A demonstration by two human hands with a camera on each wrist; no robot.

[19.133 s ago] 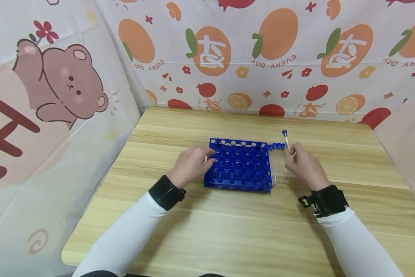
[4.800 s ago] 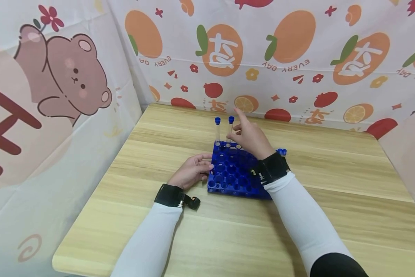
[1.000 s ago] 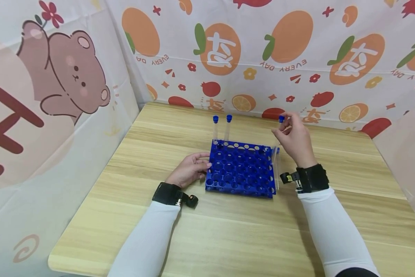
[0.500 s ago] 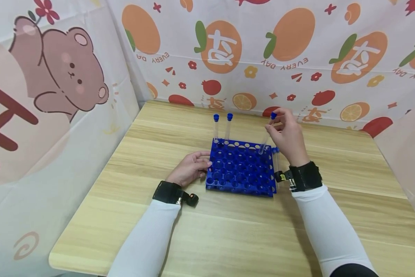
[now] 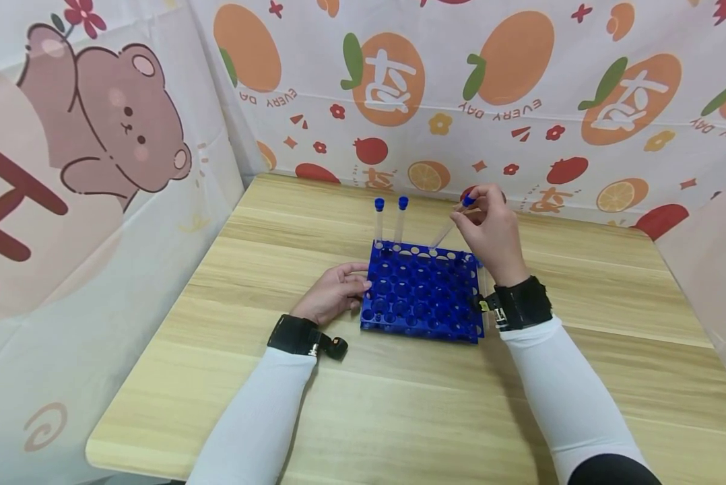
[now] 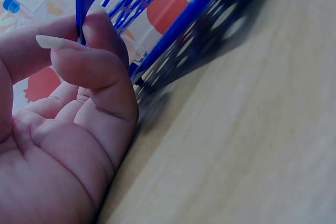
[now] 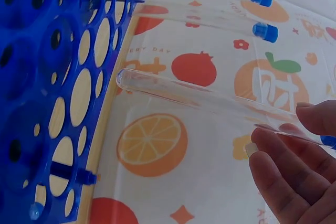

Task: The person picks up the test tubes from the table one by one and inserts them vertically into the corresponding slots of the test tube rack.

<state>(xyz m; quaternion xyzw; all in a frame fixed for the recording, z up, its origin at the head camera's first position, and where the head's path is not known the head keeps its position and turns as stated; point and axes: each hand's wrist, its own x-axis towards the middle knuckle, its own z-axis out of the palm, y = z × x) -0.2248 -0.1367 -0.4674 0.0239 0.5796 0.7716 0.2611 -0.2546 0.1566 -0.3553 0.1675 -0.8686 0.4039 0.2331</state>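
A person works at a pale yellow wooden bench point(image 5: 375, 404). A blue plastic rack full of round holes point(image 5: 420, 293) sits nearer the bench's far edge than its near edge. The left grip point(image 5: 331, 294), a bare hand, holds the rack's left side with thumb and fingers, most likely so the rack does not slide.

The right grip point(image 5: 493, 232), the other bare hand, pinches a clear thin tube with a blue cap point(image 5: 442, 234) close to its cap. Held so high up, the tube's low end is free to point at the holes. The tube leans: its cap tips toward the bench's right edge, and its round end is just beside the row of holes nearest the far edge. I can't tell if that end touches the rack.

Two more clear tubes with blue caps point(image 5: 378, 225) stand in that same row, by the rack's far left corner. The holes keep them up, so they can't roll off. At least one loose clear tube point(image 5: 486, 286) lies on the bench, just beside the rack's right side, which seems an easy place to reach. The right arm hides part of it.
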